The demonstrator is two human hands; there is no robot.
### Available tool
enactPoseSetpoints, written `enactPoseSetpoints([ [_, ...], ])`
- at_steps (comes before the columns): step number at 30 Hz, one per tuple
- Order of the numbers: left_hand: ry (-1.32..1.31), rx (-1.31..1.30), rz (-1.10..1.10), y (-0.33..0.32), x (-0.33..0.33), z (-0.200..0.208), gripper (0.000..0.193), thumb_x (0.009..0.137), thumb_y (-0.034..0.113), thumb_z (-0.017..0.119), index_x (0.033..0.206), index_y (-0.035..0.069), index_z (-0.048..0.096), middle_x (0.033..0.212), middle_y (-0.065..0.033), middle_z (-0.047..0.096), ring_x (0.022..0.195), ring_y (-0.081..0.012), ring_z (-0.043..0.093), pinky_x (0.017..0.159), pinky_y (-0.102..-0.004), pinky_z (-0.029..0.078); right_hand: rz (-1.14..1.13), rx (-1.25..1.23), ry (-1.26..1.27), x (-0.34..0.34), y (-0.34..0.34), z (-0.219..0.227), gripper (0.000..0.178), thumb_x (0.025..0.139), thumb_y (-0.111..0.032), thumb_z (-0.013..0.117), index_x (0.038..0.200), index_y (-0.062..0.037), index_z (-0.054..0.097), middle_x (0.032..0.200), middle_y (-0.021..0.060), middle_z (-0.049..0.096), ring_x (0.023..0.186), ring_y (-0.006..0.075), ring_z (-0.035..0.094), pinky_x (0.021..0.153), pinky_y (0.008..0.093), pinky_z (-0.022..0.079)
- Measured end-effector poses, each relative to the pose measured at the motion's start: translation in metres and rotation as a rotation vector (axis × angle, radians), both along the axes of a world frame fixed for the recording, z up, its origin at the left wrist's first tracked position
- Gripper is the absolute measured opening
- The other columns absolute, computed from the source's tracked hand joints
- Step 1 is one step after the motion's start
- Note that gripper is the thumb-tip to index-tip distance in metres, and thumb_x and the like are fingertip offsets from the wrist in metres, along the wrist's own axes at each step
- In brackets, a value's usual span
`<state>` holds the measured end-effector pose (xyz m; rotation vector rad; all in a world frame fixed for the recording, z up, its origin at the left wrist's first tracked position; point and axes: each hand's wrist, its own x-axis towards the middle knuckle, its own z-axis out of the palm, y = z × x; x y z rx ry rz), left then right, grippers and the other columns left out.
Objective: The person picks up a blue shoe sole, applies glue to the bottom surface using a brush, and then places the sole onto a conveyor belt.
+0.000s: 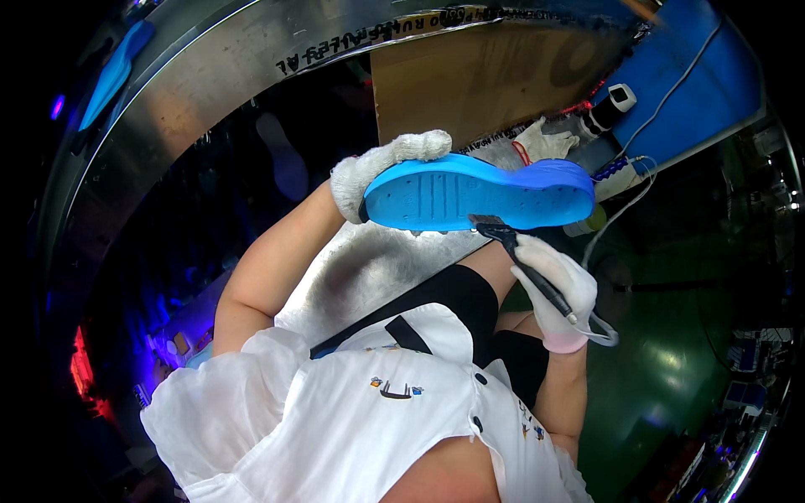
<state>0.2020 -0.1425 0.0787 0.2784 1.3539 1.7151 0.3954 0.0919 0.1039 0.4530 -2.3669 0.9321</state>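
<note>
A blue shoe sole, shading to violet toward its right end, is held up with its patterned underside in view. My left hand, in a white knitted glove, grips the sole's left end, with fingers along the top edge. In my right hand, which wears a thin white glove, is a brush with a dark handle. The dark brush head meets the sole's lower edge near the middle; whether the bristles press on it I cannot tell.
Below the sole lies a shiny metal surface. A curved metal rim runs along the far left, with another blue sole beside it. Behind stand a cardboard sheet and a blue panel. A pale cable hangs at right.
</note>
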Motion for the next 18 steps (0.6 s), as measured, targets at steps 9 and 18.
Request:
enactPoseSetpoints([
  [9,-0.057,0.084,0.005,-0.002,-0.003,0.012,0.064,0.082,0.065,0.063,0.117,0.011,0.064,0.109,-0.0250,0.066,0.085,-0.0389,0.072,0.055,-0.0401,0.062,-0.015,0.164,0.035,-0.001,0.010,0.010,0.030,0.070,0.001,0.081,0.098,-0.0026,0.072,0.104,0.0164,0.074,0.080,0.0276,0.072,0.068,0.0304,0.055],
  [18,-0.149,0.325,-0.117,0.017,-0.001,0.010,0.084,0.082,0.067,0.063,0.139,0.005,0.055,0.116,-0.0284,0.066,0.088,-0.0405,0.072,0.060,-0.0399,0.062,0.228,0.145,0.072,-0.008,-0.030,0.015,0.029,0.070,-0.007,0.082,0.098,-0.0052,0.073,0.100,0.0141,0.074,0.066,0.0241,0.067,0.058,0.0299,0.053],
])
